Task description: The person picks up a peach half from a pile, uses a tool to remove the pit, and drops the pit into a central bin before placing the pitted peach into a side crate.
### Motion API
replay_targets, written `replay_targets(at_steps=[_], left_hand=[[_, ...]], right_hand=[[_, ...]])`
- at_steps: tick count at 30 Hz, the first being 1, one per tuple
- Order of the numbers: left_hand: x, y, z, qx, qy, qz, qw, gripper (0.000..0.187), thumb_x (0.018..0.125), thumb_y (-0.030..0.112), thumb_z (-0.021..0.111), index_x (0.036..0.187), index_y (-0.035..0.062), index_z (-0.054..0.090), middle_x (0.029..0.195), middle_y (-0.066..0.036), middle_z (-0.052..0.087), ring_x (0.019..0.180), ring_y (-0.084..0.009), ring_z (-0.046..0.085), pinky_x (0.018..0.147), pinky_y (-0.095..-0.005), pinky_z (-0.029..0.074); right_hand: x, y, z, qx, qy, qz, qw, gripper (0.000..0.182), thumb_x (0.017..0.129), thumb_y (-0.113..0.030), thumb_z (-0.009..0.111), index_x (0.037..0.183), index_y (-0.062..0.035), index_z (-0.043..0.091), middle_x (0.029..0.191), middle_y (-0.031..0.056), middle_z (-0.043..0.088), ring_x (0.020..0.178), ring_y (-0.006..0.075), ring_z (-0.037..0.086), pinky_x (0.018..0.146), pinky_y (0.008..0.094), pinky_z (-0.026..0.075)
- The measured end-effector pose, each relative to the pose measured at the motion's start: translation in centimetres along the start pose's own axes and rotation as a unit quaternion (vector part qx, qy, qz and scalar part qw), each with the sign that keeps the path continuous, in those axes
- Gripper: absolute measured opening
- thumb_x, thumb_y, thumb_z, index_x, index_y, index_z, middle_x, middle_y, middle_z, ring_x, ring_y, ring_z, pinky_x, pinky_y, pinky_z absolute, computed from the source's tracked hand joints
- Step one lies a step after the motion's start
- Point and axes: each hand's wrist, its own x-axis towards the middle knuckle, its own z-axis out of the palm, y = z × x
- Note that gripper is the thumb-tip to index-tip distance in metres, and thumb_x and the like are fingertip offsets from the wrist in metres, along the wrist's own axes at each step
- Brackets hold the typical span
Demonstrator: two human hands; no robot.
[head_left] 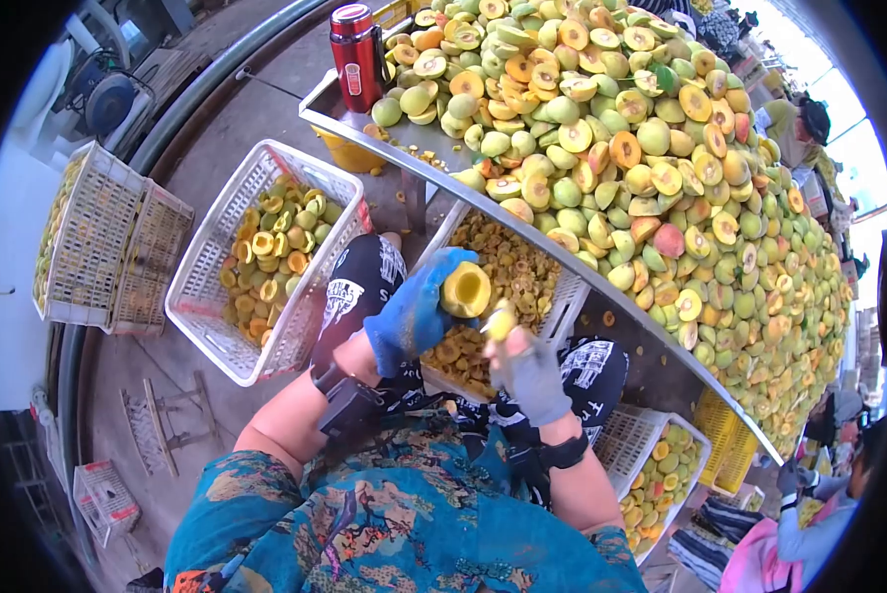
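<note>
My left hand [419,308], in a blue glove, holds a peach half [466,291] with its hollowed cut face turned up. Just to the right, my right hand [530,374], in a grey glove with bare fingertips, is closed around a small yellowish thing [501,322], blurred and too small to make out. Both hands are above a white crate [568,296] between my knees that contains brownish fruit pieces [507,259]. The two hands are close together but apart.
Halved fruit [621,148] is heaped on a metal-edged table [522,229], beside a red flask [356,61]. A white crate of hollowed halves [203,277] stands left, another crate [624,445] at lower right. Stacked crates [92,232] are far left. A co-worker [819,524] sits at lower right.
</note>
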Motion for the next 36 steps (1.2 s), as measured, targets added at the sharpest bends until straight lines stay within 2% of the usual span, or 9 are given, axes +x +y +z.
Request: replay_targets(at_steps=[3,6,14,17,20,24,27,32,36], left_hand=[[-1.0,0.7,-0.8,0.078,-0.009,0.058,0.995,0.053,0.083,0.017,0.077,0.125,0.0063,0.047,0.116,-0.008,0.055,0.105,-0.0201,0.059,0.088,-0.0325,0.051],[-1.2,3.0,-0.9,-0.549,0.000,-0.347,0.760,0.041,0.095,0.036,0.061,0.122,0.0088,0.045,0.112,-0.005,0.054,0.098,-0.0179,0.059,0.079,-0.0308,0.054],[-1.3,2.7,-2.0,-0.024,-0.130,-0.137,0.982,0.042,0.102,0.032,0.048,0.135,0.0074,0.042,0.125,-0.015,0.049,0.119,-0.0286,0.050,0.102,-0.0426,0.043],[1.1,7.6,-3.3,-0.139,-0.160,-0.389,0.896,0.046,0.101,0.024,0.048,0.141,0.0039,0.038,0.130,-0.018,0.047,0.127,-0.0321,0.043,0.113,-0.0414,0.029],[-0.5,7.6,-2.5,-0.226,-0.150,-0.237,0.933,0.039,0.101,0.041,0.049,0.124,0.0100,0.048,0.091,-0.003,0.054,0.087,-0.0117,0.051,0.072,-0.0301,0.049],[-0.3,4.3,-3.7,-0.135,-0.093,0.013,0.986,0.025,0.101,0.023,0.046,0.114,0.0024,0.052,0.106,-0.011,0.048,0.103,-0.0257,0.051,0.095,-0.0362,0.042],[-1.8,1.5,-7.3,-0.186,0.024,-0.197,0.962,0.029,0.102,0.029,0.047,0.115,0.0042,0.053,0.110,-0.006,0.056,0.105,-0.0154,0.055,0.094,-0.0283,0.044],[-2.8,1.3,-18.3,0.542,0.237,-0.127,0.796,0.038,0.089,0.025,0.069,0.120,0.0071,0.057,0.132,-0.019,0.052,0.120,-0.0309,0.053,0.099,-0.0386,0.044],[-3.5,1.6,-17.2,0.449,0.237,-0.159,0.847,0.043,0.087,0.024,0.070,0.123,0.0038,0.055,0.139,-0.023,0.044,0.127,-0.0362,0.047,0.106,-0.0426,0.039]], right_hand=[[1.0,-0.2,-1.6,0.001,0.060,0.062,0.996,0.059,0.098,-0.057,0.042,0.094,-0.0021,0.063,0.065,0.0008,0.052,0.056,0.0086,0.052,0.050,0.0238,0.042],[0.6,-0.9,-0.3,-0.171,0.102,-0.034,0.979,0.060,0.099,-0.056,0.041,0.101,-0.0004,0.062,0.065,0.0017,0.052,0.055,0.0091,0.050,0.054,0.0268,0.042],[0.5,-0.9,1.1,-0.420,0.140,-0.200,0.874,0.040,0.099,-0.042,0.048,0.106,-0.0044,0.060,0.086,0.0199,0.064,0.082,0.0403,0.064,0.067,0.0456,0.050],[0.5,-1.0,1.8,-0.468,0.189,-0.235,0.830,0.037,0.097,-0.041,0.050,0.100,-0.0059,0.060,0.084,0.0187,0.064,0.078,0.0404,0.064,0.066,0.0476,0.050],[2.6,-0.4,0.1,-0.610,0.186,-0.099,0.764,0.037,0.097,-0.043,0.049,0.098,-0.0071,0.059,0.083,0.0181,0.064,0.074,0.0402,0.064,0.063,0.0486,0.051],[2.9,1.0,-1.7,-0.578,0.177,-0.080,0.793,0.043,0.096,-0.049,0.049,0.088,-0.0089,0.063,0.078,0.0177,0.066,0.072,0.0390,0.065,0.063,0.0497,0.051],[2.5,-1.5,-2.0,-0.610,0.116,-0.030,0.784,0.044,0.095,-0.051,0.049,0.089,-0.0110,0.068,0.078,0.0183,0.066,0.076,0.0381,0.065,0.067,0.0485,0.051],[2.7,-3.5,-4.8,-0.653,0.153,-0.153,0.726,0.050,0.080,-0.060,0.064,0.097,-0.0123,0.062,0.091,0.0137,0.065,0.076,0.0356,0.066,0.067,0.0463,0.053],[8.2,-5.3,-9.6,-0.584,0.206,-0.145,0.771,0.041,0.080,-0.044,0.066,0.104,-0.0112,0.060,0.106,0.0190,0.061,0.091,0.0410,0.063,0.080,0.0478,0.051]])
